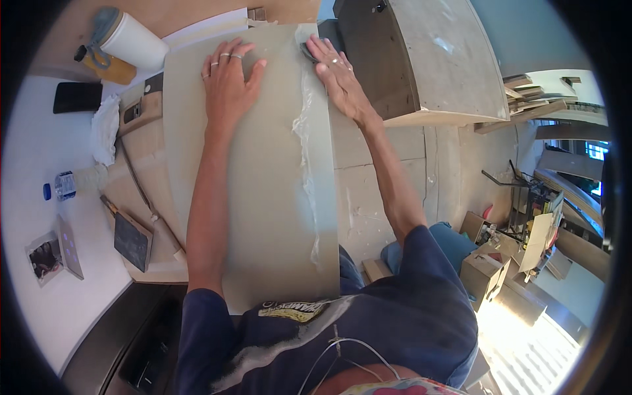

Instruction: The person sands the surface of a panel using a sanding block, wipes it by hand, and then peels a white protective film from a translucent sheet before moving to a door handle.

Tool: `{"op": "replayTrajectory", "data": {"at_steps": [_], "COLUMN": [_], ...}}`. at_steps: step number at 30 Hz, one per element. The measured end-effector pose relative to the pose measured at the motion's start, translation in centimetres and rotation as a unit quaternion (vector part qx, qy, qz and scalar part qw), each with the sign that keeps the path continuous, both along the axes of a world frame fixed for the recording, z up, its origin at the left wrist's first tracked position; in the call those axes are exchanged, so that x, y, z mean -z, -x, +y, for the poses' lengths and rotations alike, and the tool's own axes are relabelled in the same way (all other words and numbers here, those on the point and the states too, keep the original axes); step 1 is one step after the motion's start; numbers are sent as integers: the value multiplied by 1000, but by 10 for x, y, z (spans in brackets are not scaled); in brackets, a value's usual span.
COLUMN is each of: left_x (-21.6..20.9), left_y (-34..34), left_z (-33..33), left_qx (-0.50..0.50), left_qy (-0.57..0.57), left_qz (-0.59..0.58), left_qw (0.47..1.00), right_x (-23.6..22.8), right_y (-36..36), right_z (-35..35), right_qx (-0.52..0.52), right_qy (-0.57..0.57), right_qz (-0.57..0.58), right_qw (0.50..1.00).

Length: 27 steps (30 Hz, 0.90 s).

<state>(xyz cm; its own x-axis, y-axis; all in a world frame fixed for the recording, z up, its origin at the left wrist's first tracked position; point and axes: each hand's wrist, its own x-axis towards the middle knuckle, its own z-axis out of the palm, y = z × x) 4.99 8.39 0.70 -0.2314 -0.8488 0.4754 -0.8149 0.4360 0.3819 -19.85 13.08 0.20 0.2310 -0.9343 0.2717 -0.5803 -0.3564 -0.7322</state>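
Observation:
A long greenish-grey board [263, 191] lies in front of me, running away from my body. My left hand [229, 82] rests on its far left part, fingers spread and several rings on them, holding nothing. At the far right edge, my right hand [337, 74] presses a small dark pad [307, 51] against the surface. Most of the pad is hidden under the fingers, so its exact kind cannot be made out. A ragged whitish streak of dust or shavings [304, 138] runs along the board's right side below that hand.
Left of the board are a white tumbler [135, 43], a yellow bottle [108, 66], a black phone [78, 97], a plastic water bottle [72, 183] and a dark flat block with a handle [131, 240]. A wooden cabinet [454, 59] stands far right; cardboard boxes [484, 273] sit lower right.

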Motion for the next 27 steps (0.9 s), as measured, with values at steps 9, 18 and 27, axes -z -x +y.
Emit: {"op": "replayTrajectory", "data": {"at_steps": [9,18,27], "left_x": [-4,-7,-10], "left_y": [11,9,8], "left_z": [-1,1,3], "left_qx": [-5,-6,-6], "left_qy": [-1,-3,-11], "left_qz": [-8,-9,-4], "left_qw": [1000,1000,1000], "right_x": [0,2,8], "right_y": [8,1,-2], "right_z": [-37,-29,-32], "right_qx": [21,43,52], "right_qy": [20,24,41], "right_qz": [46,37,46], "right_qw": [998,998,997]}}
